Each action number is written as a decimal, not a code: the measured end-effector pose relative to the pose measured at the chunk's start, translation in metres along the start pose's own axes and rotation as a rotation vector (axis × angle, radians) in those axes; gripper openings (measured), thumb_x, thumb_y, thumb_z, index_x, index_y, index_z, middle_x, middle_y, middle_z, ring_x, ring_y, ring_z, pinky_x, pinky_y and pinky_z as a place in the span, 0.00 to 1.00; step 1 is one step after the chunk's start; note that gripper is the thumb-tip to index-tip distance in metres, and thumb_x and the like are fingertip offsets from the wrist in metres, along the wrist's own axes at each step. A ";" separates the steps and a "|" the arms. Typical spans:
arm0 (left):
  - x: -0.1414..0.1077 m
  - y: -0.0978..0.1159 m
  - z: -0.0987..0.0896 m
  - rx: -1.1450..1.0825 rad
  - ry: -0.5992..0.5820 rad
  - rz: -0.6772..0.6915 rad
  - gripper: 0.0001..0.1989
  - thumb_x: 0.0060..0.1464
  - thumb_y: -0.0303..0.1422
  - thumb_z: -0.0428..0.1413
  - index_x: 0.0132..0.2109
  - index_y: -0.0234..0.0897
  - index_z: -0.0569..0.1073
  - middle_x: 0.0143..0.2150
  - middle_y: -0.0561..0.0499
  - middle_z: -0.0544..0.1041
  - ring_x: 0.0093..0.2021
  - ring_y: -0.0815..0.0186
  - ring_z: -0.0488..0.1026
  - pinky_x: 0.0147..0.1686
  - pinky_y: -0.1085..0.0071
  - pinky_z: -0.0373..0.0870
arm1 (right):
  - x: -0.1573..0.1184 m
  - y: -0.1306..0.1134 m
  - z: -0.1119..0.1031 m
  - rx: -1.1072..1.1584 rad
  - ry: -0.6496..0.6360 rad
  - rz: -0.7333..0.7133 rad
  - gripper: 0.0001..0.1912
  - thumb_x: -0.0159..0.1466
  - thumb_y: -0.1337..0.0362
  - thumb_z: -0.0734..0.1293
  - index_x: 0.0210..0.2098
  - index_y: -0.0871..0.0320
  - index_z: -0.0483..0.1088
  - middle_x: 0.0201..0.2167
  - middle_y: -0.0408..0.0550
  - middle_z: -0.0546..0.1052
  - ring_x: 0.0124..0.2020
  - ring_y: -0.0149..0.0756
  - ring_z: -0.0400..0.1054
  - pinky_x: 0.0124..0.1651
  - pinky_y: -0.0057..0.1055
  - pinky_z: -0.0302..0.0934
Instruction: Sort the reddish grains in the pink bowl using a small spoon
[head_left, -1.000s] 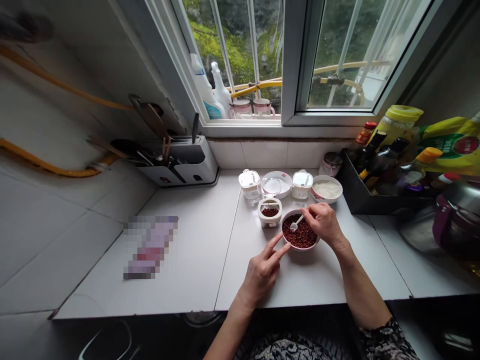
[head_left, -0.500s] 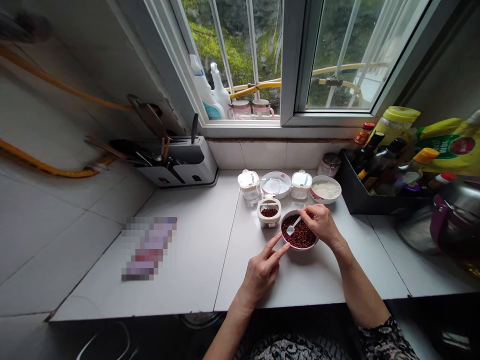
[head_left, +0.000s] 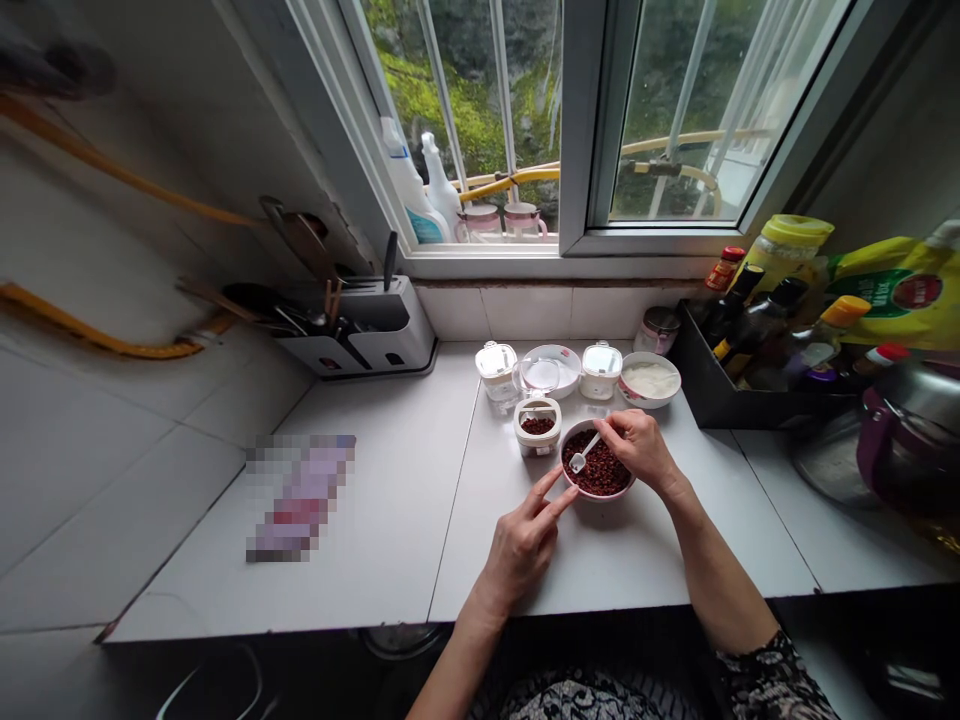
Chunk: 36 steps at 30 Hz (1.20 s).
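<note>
1. Your right hand (head_left: 637, 445) has thumb and fingers pinched narrow on the handle of the small white spoon (head_left: 578, 461), its scoop over the left part of the beans. A slack pinch could let the thin handle roll and tip the scoop; whether it carries beans is too small to tell.

2. The pink-rimmed bowl (head_left: 600, 497) of dark red beans (head_left: 606, 465) sits midway between the front and rear edges of the white surface (head_left: 375, 500). Your left hand (head_left: 525, 550) only steadies it: index and middle fingers spread apart, tips against the bowl's left side, the others curled. With just two fingertips there, a hard push of the spoon could slide or turn the bowl.

3. The beans look nearly level with the rim. Stirring or lifting fast could flick some over, and loose beans could roll towards the front edge.

4. The square jar (head_left: 538, 448) with beans stands just beyond the bowl, towards the surface's left edge, its clear lid (head_left: 537, 376) raised towards the rear edge. A careless reach could knock the jar, and beans dropped short would land in the narrow gap between the two.

5. Nearer the rear edge, the bowl of white contents (head_left: 651, 399) stands uncovered. If your right hand swung wide that way, stray beans could fall into it.
</note>
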<state>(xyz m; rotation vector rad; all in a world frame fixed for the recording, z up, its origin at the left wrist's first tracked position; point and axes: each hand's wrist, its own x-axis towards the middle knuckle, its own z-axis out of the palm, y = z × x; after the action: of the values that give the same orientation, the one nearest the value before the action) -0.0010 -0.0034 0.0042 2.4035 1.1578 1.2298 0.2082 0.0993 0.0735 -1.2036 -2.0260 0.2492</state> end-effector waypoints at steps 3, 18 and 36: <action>0.000 0.000 0.000 -0.001 0.001 0.003 0.36 0.56 0.14 0.46 0.67 0.45 0.64 0.67 0.40 0.66 0.40 0.71 0.79 0.44 0.73 0.79 | 0.001 0.001 -0.002 0.030 0.015 0.025 0.25 0.69 0.54 0.61 0.17 0.56 0.62 0.15 0.42 0.69 0.20 0.30 0.61 0.32 0.28 0.57; -0.002 -0.002 0.001 -0.002 -0.025 -0.021 0.35 0.57 0.15 0.46 0.68 0.46 0.63 0.68 0.40 0.66 0.40 0.70 0.79 0.44 0.72 0.79 | 0.001 0.003 -0.003 0.354 -0.029 0.349 0.27 0.64 0.44 0.63 0.17 0.56 0.65 0.11 0.42 0.67 0.16 0.29 0.59 0.22 0.28 0.54; -0.002 -0.002 0.001 -0.007 -0.015 -0.009 0.34 0.56 0.15 0.46 0.67 0.44 0.65 0.68 0.39 0.65 0.41 0.70 0.79 0.46 0.70 0.79 | 0.015 -0.033 0.016 -0.013 0.161 -0.100 0.21 0.72 0.56 0.59 0.26 0.55 0.71 0.23 0.46 0.77 0.27 0.35 0.70 0.47 0.37 0.62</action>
<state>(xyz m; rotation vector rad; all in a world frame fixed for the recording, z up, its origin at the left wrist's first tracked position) -0.0018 -0.0032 0.0011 2.3954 1.1565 1.2088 0.1708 0.0967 0.0866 -1.0910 -1.9428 0.0875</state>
